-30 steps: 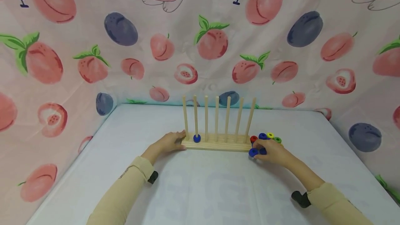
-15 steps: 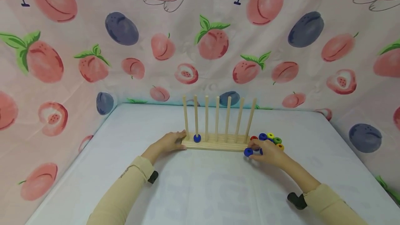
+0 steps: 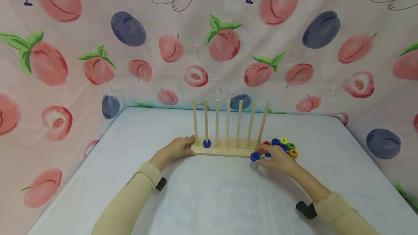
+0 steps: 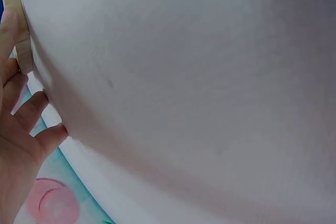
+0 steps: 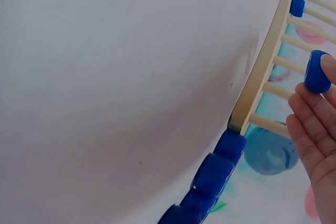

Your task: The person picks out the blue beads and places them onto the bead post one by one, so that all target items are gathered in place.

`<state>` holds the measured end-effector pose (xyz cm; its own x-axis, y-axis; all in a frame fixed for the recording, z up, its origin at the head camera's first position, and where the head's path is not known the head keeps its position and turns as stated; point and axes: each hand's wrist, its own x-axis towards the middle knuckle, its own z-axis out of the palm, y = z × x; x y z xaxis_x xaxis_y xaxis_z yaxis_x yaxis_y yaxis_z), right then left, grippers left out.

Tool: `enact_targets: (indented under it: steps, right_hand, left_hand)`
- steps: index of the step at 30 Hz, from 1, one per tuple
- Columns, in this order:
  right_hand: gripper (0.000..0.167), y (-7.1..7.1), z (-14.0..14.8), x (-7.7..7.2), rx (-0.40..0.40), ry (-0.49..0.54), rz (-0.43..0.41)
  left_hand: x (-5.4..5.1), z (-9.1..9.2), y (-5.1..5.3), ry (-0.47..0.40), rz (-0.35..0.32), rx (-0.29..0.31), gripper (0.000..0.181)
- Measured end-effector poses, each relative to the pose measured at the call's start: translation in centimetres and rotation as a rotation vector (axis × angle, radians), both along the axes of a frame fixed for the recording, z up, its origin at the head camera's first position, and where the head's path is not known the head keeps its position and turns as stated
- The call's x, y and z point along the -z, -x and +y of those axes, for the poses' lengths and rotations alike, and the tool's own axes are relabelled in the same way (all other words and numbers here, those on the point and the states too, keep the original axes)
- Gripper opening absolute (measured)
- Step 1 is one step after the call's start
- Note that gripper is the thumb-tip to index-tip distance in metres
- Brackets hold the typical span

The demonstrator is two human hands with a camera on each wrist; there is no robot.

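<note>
A wooden rack [image 3: 225, 151] with several upright pegs stands on the table; a blue bead [image 3: 207, 143] sits at the foot of its second peg from the left. My left hand [image 3: 177, 148] grips the rack's left end, thumb at the front edge. Near the rack's right end, my right hand [image 3: 277, 159] pinches a blue bead [image 3: 254, 157] between thumb and fingers. The right wrist view shows this bead [image 5: 317, 72] held off the table by the right hand [image 5: 320, 124], in front of the pegs. In the left wrist view the left hand [image 4: 21, 145] touches the rack end [image 4: 23, 51].
Loose beads lie right of the rack, partly behind my right hand: a yellow one [image 3: 283, 141], a green one [image 3: 291, 146], an orange one [image 3: 293, 153], and several blue ones [image 5: 212, 174]. A fruit-print cloth [image 3: 196, 28] hangs behind the white table [image 3: 202, 191].
My right hand has moved left with the blue bead, from the loose beads to the front of the rack's right end. The left hand keeps its grip on the rack.
</note>
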<state>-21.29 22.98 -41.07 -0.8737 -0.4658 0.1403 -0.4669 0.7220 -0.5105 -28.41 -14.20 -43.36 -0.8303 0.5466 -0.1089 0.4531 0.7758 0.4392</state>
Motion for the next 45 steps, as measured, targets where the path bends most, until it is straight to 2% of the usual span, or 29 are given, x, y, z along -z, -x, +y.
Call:
enact_targets:
  steps: [10,17,23,31,37,45]
  right_hand:
    - [0.025,-0.1,-1.0,0.0,0.028,0.025,-0.004]
    - [0.028,0.1,-1.8,0.2,0.010,0.052,0.028]
    - [0.028,0.5,-2.6,-0.2,-0.004,0.061,0.055]
    - [0.036,0.9,-3.8,-1.2,-0.032,0.083,0.038]
    - [0.034,1.0,-4.7,-1.0,-0.058,0.119,0.031]
    - [0.030,1.4,-6.1,-1.7,-0.090,0.145,0.120]
  left_hand:
    - [-0.2,0.1,0.0,0.004,-0.011,-0.003,0.065]
    - [0.1,0.0,-0.2,0.003,-0.007,-0.003,0.066]
    - [0.0,-0.1,-0.3,0.005,0.003,-0.014,0.069]
    - [-0.1,0.1,-0.2,-0.004,-0.002,-0.009,0.069]
    - [0.1,0.2,-0.3,-0.003,-0.027,-0.037,0.071]
    - [-0.3,0.3,-0.3,0.005,-0.023,-0.041,0.072]
